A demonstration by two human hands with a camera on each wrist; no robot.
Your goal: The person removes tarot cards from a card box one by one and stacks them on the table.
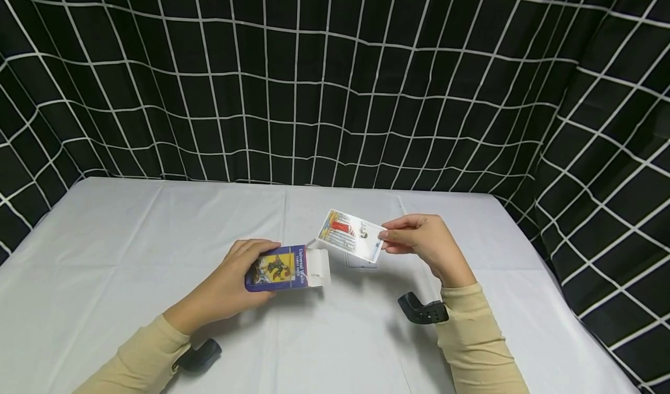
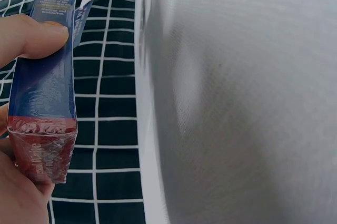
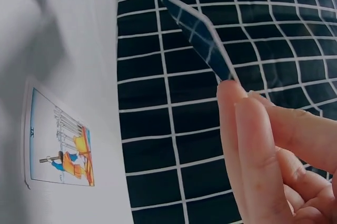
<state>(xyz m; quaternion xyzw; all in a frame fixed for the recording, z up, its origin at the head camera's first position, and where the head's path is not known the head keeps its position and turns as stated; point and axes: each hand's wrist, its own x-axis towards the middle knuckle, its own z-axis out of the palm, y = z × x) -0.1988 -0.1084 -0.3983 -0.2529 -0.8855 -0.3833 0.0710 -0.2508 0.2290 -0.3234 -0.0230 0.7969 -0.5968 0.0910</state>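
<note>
My left hand grips a blue tarot card box, its white end flap open toward the right. The left wrist view shows the thumb across the narrow side of the box. By its near edge, my right hand pinches a tarot card with a red-robed figure, held above the table beside the box's open end. In the right wrist view the back of that card looks dark. Beneath it another card lies face up on the cloth, mostly covered in the head view.
A white cloth covers the table. Behind and at both sides hangs a black curtain with a white grid. Dark wrist devices show at the left wrist and right wrist.
</note>
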